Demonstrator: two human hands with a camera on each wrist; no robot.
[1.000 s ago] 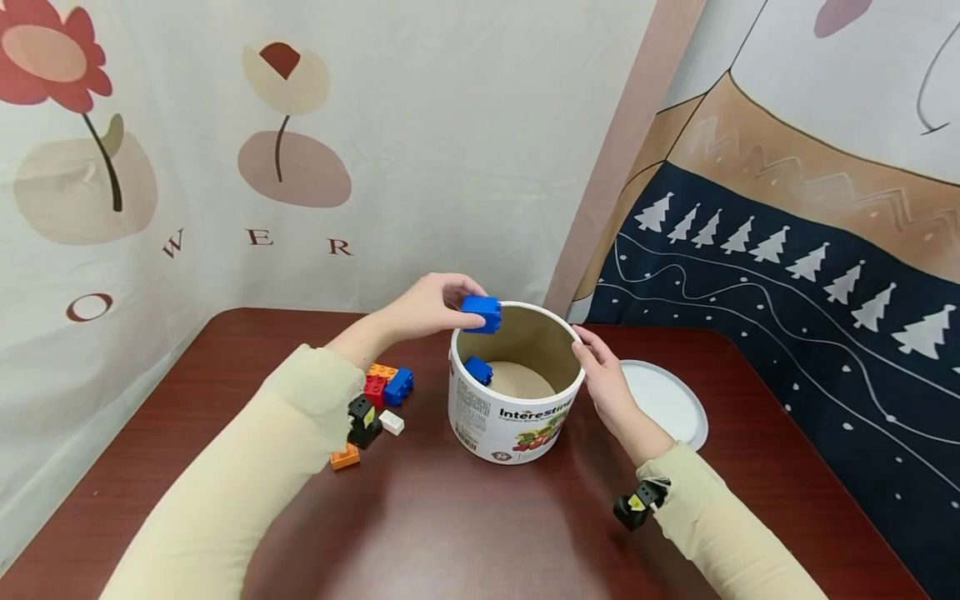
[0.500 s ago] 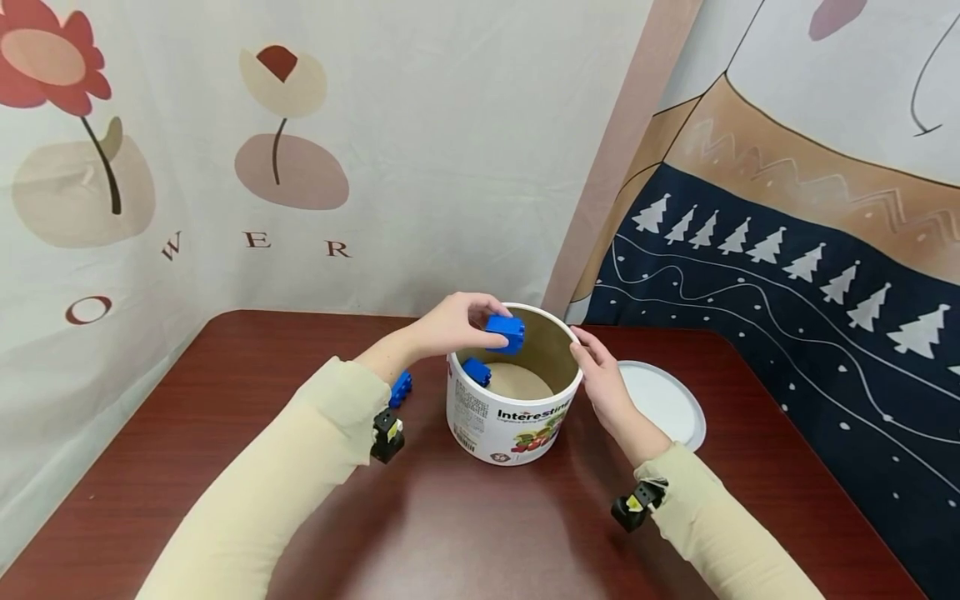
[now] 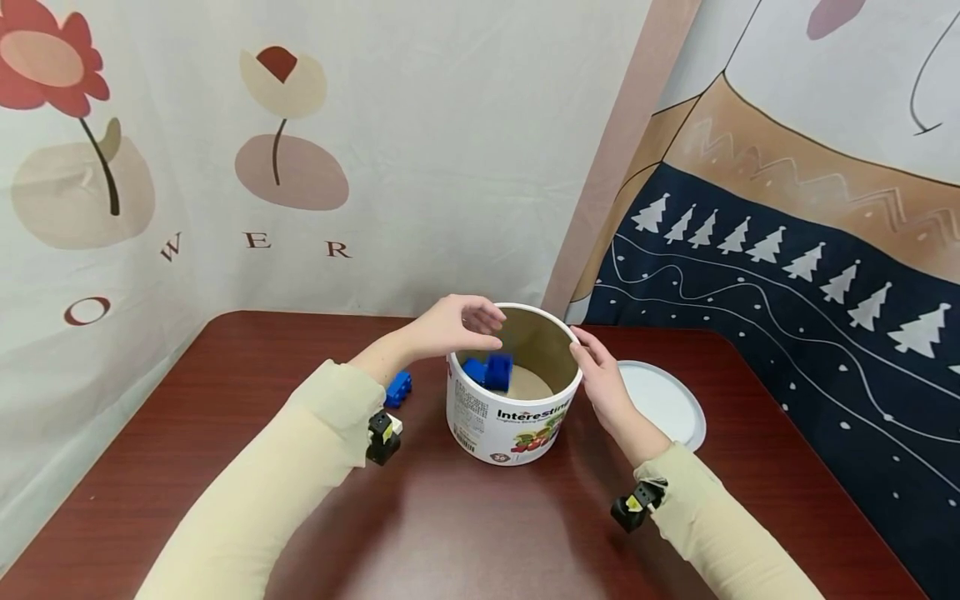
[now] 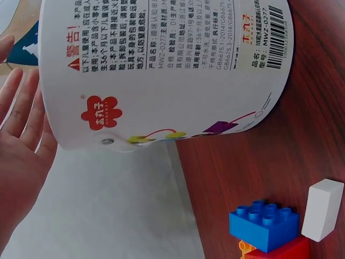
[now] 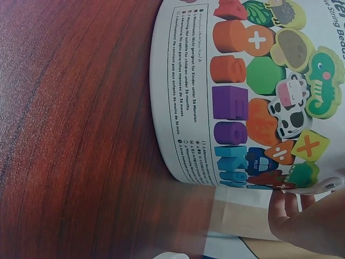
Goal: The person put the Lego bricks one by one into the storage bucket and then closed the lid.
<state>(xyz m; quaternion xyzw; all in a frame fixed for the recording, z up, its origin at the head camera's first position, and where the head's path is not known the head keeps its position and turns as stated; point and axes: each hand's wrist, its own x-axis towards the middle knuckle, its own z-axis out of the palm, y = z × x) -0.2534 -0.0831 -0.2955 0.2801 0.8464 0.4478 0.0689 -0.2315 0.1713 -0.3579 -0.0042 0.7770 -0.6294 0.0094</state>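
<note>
Nearest, two pale yellow sleeves reach in over a reddish-brown table, each with a small black wrist camera at its cuff. A little farther, by the left cuff, a white brick lies on the table; the left wrist view shows it just beside a blue brick with its studs up, next to a red brick, while a bit of an orange brick peeks out. To the right of these, a round white tub stands upright, its mouth uncovered, with fruit and lettering printed on its front; the right wrist view shows coloured shapes and a cow on its side. Inside, toward the left wall, are two more blue bricks, close together; whether the nearer one rests on the bottom is unclear. The right hand grips the tub's right rim with bent fingers. The left hand hovers over the left rim, fingers loosely extended and the thumb apart from them; whether it touches the rim cannot be told. Behind the right hand, a round white lid lies on the table. Farthest back hang a pale flower-printed cloth and, to the right, a navy and tan cloth with white trees.
</note>
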